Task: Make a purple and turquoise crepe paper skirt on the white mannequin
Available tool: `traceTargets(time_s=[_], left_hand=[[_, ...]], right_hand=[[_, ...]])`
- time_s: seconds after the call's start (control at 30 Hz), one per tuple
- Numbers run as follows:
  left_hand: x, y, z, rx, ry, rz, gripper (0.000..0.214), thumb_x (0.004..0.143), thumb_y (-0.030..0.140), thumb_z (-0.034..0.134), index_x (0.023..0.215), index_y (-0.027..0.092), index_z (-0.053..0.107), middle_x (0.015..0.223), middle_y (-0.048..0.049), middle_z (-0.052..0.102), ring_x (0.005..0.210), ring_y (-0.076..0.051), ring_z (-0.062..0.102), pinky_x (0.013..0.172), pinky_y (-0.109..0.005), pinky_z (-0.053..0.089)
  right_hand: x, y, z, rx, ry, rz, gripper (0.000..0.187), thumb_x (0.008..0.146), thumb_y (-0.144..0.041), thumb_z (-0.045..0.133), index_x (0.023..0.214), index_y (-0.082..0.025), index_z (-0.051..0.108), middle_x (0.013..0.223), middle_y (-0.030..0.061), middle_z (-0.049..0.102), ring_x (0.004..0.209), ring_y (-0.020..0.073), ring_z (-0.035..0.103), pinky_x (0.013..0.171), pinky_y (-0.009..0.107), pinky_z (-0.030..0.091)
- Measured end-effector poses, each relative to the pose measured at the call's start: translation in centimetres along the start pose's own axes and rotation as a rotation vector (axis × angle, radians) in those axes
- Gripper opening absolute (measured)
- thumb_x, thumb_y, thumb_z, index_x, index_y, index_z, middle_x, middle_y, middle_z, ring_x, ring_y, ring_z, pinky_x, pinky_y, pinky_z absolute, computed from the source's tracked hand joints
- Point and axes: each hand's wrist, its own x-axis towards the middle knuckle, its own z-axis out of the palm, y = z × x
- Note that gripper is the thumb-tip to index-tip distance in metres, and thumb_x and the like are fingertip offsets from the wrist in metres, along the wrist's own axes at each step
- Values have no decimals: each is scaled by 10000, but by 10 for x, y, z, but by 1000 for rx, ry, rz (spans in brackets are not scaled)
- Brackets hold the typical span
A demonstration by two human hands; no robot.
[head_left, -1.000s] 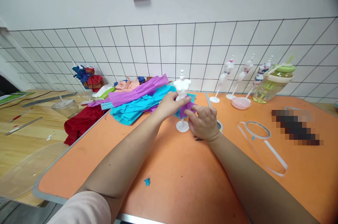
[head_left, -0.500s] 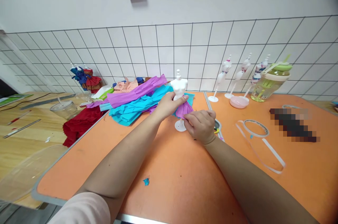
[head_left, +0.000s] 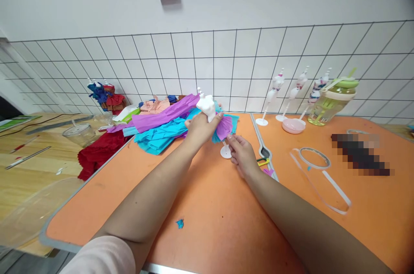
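Note:
A small white mannequin [head_left: 206, 105] leans to the left above the orange table, its round base [head_left: 225, 151] low and to the right. My left hand [head_left: 202, 126] is closed round its waist. Below the waist spreads a pleated purple crepe paper skirt [head_left: 224, 127], with blue crepe paper [head_left: 235, 124] showing behind it. My right hand [head_left: 241, 150] pinches the lower edge of the purple skirt between thumb and fingers. Part of the mannequin's body is hidden by my left hand and the paper.
Folded purple paper [head_left: 164, 113] and blue crepe paper [head_left: 158, 138] lie at left. Scissors [head_left: 263, 161] rest right of my right hand. Farther right stand several mannequins [head_left: 271, 93], a pink bowl [head_left: 293, 126], a green-lidded bottle [head_left: 333, 101] and a tape roll [head_left: 315, 157].
The mannequin has gone from upright to tilted left, its base shifting slightly right. My right hand has turned and stays at the skirt's edge. More blue paper shows.

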Motion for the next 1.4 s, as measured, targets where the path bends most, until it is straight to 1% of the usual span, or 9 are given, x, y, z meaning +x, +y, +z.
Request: traceTargets(time_s=[0.17, 0.27, 0.37, 0.53, 0.97, 1.13, 1.23, 1.33, 1.4], left_hand=[[-3, 4, -1, 102, -3, 58, 522, 840, 671, 453, 896, 197, 661, 815, -98, 643, 946, -345, 565, 820, -390, 299], [-3, 6, -1, 168, 0, 76, 546, 857, 675, 418, 962, 197, 660, 817, -99, 646, 925, -335, 575, 817, -384, 307], [-3, 7, 0, 210, 2, 87, 556, 862, 678, 403, 917, 191, 664, 799, -99, 641, 909, -329, 580, 804, -379, 314], [-5, 10, 1, 248, -7, 94, 565, 875, 675, 373, 852, 187, 658, 790, -95, 646, 884, -316, 585, 797, -382, 310], [-4, 10, -1, 185, -37, 40, 538, 876, 645, 404, 750, 174, 631, 875, -98, 683, 1012, -313, 593, 848, -386, 337], [0, 8, -10, -200, -226, 0, 462, 820, 599, 553, 900, 156, 654, 972, -89, 668, 1025, -282, 580, 823, -338, 415], [4, 4, -19, -486, -406, -70, 485, 768, 568, 643, 988, 136, 652, 1042, -94, 661, 1012, -253, 589, 837, -330, 444], [7, 3, -26, -629, -467, -101, 514, 687, 491, 752, 1034, 125, 650, 1027, -99, 671, 1019, -246, 593, 894, -355, 440], [8, 4, -28, -649, -472, -97, 509, 643, 434, 797, 1017, 117, 656, 993, -100, 680, 1008, -247, 599, 917, -378, 435]], right_hand=[[3, 1, -2, 122, 4, 6, 437, 597, -473, 803, 870, -231, 563, 628, -84, 467, 405, 27, 208, 340, 181, 150], [7, 2, -6, 172, -1, 41, 388, 625, -476, 784, 780, -216, 542, 622, -76, 463, 399, 26, 202, 333, 188, 162], [10, 1, -9, 260, -58, 109, 392, 632, -468, 788, 685, -206, 500, 582, -84, 416, 390, 26, 196, 332, 194, 185], [10, 2, -8, 271, -153, 124, 335, 617, -357, 832, 766, -190, 583, 582, -93, 413, 405, 16, 181, 351, 176, 220], [2, 5, -1, 75, -171, -90, 289, 678, -396, 741, 822, -195, 591, 579, -98, 422, 392, 38, 298, 367, 197, 303], [4, 13, -7, -129, -132, -226, 216, 685, -350, 724, 685, -175, 597, 525, -76, 447, 412, 72, 380, 405, 228, 323], [6, 12, -17, -183, 12, -379, 197, 761, -313, 627, 632, -189, 545, 548, -58, 442, 499, 94, 403, 484, 238, 335], [10, 9, -25, -232, 224, -610, 60, 802, -263, 548, 804, -204, 560, 726, -29, 510, 653, 124, 462, 617, 259, 389], [11, 8, -27, -380, 280, -782, 155, 805, -236, 535, 950, -206, 582, 862, 5, 565, 769, 153, 503, 712, 293, 413]])
